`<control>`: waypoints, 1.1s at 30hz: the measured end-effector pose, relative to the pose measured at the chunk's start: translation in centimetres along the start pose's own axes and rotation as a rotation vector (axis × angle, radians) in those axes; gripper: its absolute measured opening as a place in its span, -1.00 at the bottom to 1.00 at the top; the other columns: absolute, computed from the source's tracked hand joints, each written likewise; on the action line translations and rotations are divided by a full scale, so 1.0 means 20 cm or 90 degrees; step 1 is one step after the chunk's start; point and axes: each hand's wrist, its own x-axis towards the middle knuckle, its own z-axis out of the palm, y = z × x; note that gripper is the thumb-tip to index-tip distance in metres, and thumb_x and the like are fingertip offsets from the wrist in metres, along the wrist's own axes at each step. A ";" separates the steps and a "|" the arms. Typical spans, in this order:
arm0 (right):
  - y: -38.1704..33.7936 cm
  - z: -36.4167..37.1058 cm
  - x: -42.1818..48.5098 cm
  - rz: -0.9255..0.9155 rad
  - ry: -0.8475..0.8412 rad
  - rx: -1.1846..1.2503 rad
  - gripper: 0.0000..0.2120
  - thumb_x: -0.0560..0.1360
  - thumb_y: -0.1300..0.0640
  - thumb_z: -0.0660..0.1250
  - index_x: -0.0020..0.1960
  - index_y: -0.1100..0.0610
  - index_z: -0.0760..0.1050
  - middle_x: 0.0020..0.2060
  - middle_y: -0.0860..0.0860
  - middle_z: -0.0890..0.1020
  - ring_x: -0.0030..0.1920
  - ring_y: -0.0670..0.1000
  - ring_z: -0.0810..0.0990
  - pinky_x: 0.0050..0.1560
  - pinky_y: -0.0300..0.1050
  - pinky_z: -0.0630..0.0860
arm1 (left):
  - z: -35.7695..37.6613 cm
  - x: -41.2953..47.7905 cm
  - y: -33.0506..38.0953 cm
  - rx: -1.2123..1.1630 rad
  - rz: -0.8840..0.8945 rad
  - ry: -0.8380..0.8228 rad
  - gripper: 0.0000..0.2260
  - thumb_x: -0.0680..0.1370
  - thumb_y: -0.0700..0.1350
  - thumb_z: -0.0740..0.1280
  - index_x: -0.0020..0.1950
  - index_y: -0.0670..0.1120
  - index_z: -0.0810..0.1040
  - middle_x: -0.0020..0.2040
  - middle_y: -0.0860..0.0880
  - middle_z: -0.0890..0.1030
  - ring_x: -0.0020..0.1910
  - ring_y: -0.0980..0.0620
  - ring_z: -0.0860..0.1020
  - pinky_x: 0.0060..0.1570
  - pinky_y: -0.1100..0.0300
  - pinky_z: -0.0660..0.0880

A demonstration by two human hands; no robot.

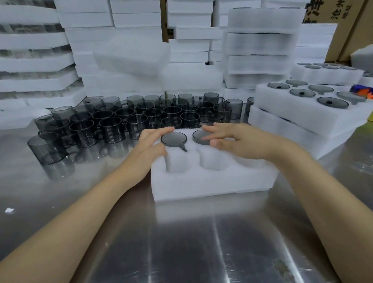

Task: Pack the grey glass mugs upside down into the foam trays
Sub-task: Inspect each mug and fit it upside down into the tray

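Seating two upside-down grey glass mugs (173, 139) in the far pockets of the white foam tray (206, 182), we are pinching one with our left hand (151, 144) and pressing the other with spread fingers (216, 131) of our right hand (243, 140); the near pockets (178, 164) are waiting empty.

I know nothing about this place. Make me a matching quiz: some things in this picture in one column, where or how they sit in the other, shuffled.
1. loose mugs
2. two mugs nearest the person
3. filled tray
4. cardboard boxes

A. top right corner
B. upright on the metal table
C. stacked on another tray, at the right
D. upside down in the front tray

Pairs: 1-B, 2-D, 3-C, 4-A
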 end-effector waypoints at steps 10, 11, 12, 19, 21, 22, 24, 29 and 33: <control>0.11 -0.06 -0.03 0.030 0.180 0.375 -0.87 0.55 0.11 0.34 0.05 0.03 0.64 -0.10 -0.08 0.72 0.06 -0.19 0.63 0.12 -0.37 0.48 | -0.09 0.04 0.03 0.116 -0.034 -0.126 -0.38 0.22 -0.25 0.17 -0.03 0.48 0.49 0.15 0.16 0.39 0.15 0.47 0.33 0.21 0.25 0.21; 0.15 -0.06 -0.02 0.043 0.242 0.394 -0.88 0.55 0.16 0.34 0.03 0.05 0.64 -0.13 -0.04 0.73 0.02 -0.14 0.65 0.15 -0.28 0.50 | -0.11 0.02 0.04 0.107 -0.035 -0.148 -0.40 0.18 -0.21 0.17 0.02 0.42 0.51 0.18 0.13 0.42 0.22 0.33 0.36 0.23 0.21 0.25; 0.18 -0.05 0.00 0.059 0.300 0.404 -0.87 0.55 0.22 0.33 0.03 0.09 0.63 -0.15 -0.01 0.72 -0.03 -0.12 0.66 0.15 -0.22 0.52 | -0.14 0.00 0.06 0.084 -0.043 -0.168 -0.40 0.16 -0.20 0.17 0.08 0.33 0.52 0.21 0.09 0.46 0.24 0.18 0.42 0.21 0.15 0.32; 0.18 0.21 0.13 0.046 0.363 0.229 -0.83 0.53 0.26 0.35 0.10 0.15 0.61 -0.08 0.06 0.63 -0.17 -0.03 0.59 -0.10 -0.24 0.55 | -0.28 -0.07 0.14 -0.005 -0.156 -0.266 -0.33 0.15 -0.34 0.23 0.20 0.08 0.54 0.19 -0.13 0.57 0.10 -0.12 0.56 0.05 -0.09 0.51; 0.14 0.25 0.20 0.016 0.400 0.184 -0.83 0.53 0.25 0.36 0.11 0.17 0.61 -0.07 0.05 0.58 -0.16 -0.01 0.56 -0.14 -0.41 0.47 | -0.29 -0.07 0.13 -0.034 -0.176 -0.270 -0.33 0.14 -0.35 0.22 0.19 0.08 0.54 0.20 -0.16 0.56 0.08 -0.16 0.56 0.07 -0.16 0.46; 0.13 0.25 0.24 0.013 0.419 0.157 -0.81 0.53 0.25 0.36 0.13 0.19 0.60 -0.05 0.06 0.56 -0.17 -0.02 0.53 -0.13 -0.49 0.39 | -0.29 -0.07 0.12 -0.053 -0.183 -0.274 -0.33 0.14 -0.36 0.22 0.19 0.07 0.54 0.19 -0.17 0.56 0.07 -0.18 0.56 0.05 -0.13 0.47; 0.14 0.26 0.29 0.038 0.430 0.134 -0.74 0.52 0.25 0.36 0.21 0.19 0.56 0.04 0.07 0.51 -0.18 -0.05 0.49 -0.11 -0.56 0.31 | -0.29 -0.07 0.10 -0.102 -0.196 -0.280 -0.33 0.13 -0.37 0.21 0.19 0.05 0.53 0.16 -0.18 0.57 0.05 -0.20 0.57 0.00 -0.08 0.49; 0.18 0.26 0.34 0.021 0.349 0.149 -0.82 0.53 0.24 0.33 0.12 0.12 0.52 -0.02 -0.08 0.52 -0.19 -0.13 0.50 -0.09 -0.27 0.41 | -0.29 -0.06 0.06 -0.151 -0.199 -0.287 -0.29 0.04 -0.27 0.34 0.20 0.05 0.54 0.16 -0.18 0.57 0.06 -0.22 0.56 0.03 -0.10 0.50; 0.19 0.27 0.37 0.012 0.344 0.092 -0.84 0.53 0.25 0.33 0.09 0.13 0.58 -0.05 0.01 0.63 -0.14 -0.06 0.53 -0.03 -0.27 0.42 | -0.30 -0.06 0.06 -0.154 -0.189 -0.296 -0.30 0.05 -0.26 0.35 0.19 0.07 0.55 0.17 -0.16 0.58 0.07 -0.20 0.58 0.03 -0.09 0.52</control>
